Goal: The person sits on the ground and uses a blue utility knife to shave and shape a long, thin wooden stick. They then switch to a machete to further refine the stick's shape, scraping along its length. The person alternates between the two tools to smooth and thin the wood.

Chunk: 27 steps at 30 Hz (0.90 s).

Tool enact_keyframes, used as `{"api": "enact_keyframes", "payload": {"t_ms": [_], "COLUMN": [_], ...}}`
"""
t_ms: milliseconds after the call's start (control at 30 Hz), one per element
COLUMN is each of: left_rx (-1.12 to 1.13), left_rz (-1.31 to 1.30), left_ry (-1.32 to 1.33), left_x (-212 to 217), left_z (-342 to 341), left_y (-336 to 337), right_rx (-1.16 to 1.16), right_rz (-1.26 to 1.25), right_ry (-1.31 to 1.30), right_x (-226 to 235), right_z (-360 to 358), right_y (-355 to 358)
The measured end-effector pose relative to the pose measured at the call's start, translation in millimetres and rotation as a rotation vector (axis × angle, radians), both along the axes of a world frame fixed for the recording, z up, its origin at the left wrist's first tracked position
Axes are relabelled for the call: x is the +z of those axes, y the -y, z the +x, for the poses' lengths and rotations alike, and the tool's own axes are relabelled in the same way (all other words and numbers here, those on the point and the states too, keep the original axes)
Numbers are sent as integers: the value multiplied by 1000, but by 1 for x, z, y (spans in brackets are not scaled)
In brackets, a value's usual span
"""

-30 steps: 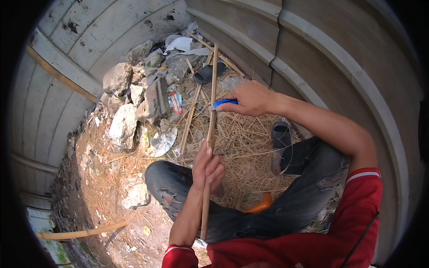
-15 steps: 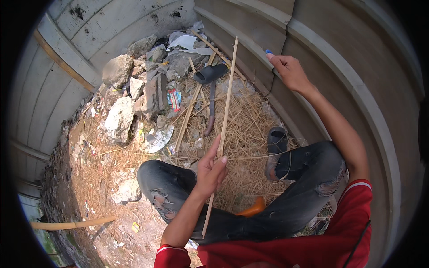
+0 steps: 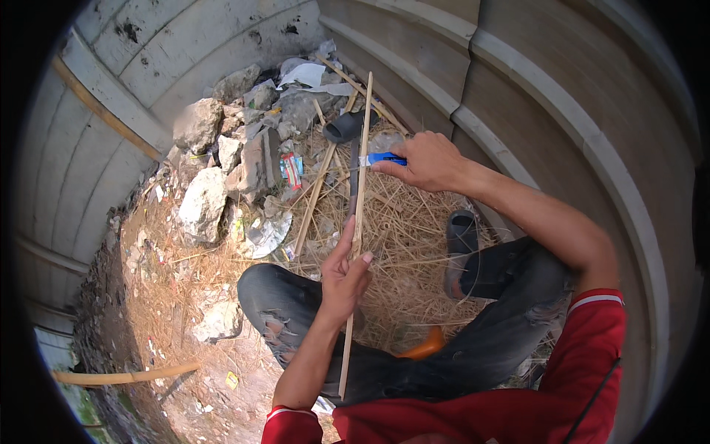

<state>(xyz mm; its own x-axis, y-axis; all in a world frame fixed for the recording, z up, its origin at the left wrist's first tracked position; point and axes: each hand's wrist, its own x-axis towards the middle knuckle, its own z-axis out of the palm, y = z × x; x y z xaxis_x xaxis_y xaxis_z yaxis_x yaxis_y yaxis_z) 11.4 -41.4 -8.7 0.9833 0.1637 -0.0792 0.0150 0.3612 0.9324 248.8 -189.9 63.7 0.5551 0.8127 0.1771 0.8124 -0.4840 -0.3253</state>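
Note:
My left hand (image 3: pixel 344 285) is closed around the middle of a long, thin bamboo strip (image 3: pixel 366 111), which stands nearly upright in view between my knees. The strip's lower end passes over my lap. In my right hand (image 3: pixel 433 163) is a blue utility knife (image 3: pixel 386 157), gripped by its handle. The front of the knife meets the upper part of the strip from the right. How deep the blade sits in the bamboo cannot be made out. Behind the strip, a dark curved tool (image 3: pixel 353 174) lies on the straw, partly hidden.
More bamboo strips (image 3: pixel 314 200) and a loose dark sandal (image 3: pixel 345 127) lie ahead. Rocks (image 3: pixel 203 203) and litter are heaped to the left. A ribbed wall (image 3: pixel 592 111) curves close along my right side. An orange object (image 3: pixel 424 344) rests between my legs.
My right hand has swung left and down from near the wall, bringing the knife against the strip. The strip's upper end has shifted slightly left, with my left hand still on it.

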Motion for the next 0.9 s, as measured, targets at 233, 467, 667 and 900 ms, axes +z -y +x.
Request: {"api": "enact_keyframes", "payload": {"t_ms": [233, 467, 667, 900], "left_rx": [-142, -234, -169, -27], "left_rz": [-17, 74, 134, 276], "left_ry": [22, 92, -64, 127], "left_x": [-11, -21, -21, -24], "left_z": [-11, -17, -36, -9], "left_y": [11, 18, 26, 24], "right_rx": [-340, -530, -688, -313], "right_rz": [107, 210, 576, 725], "right_ry": [-49, 12, -40, -865], "right_x": [-4, -11, -4, 18], "right_z": [60, 98, 133, 51], "right_y": [26, 28, 71, 32]}}
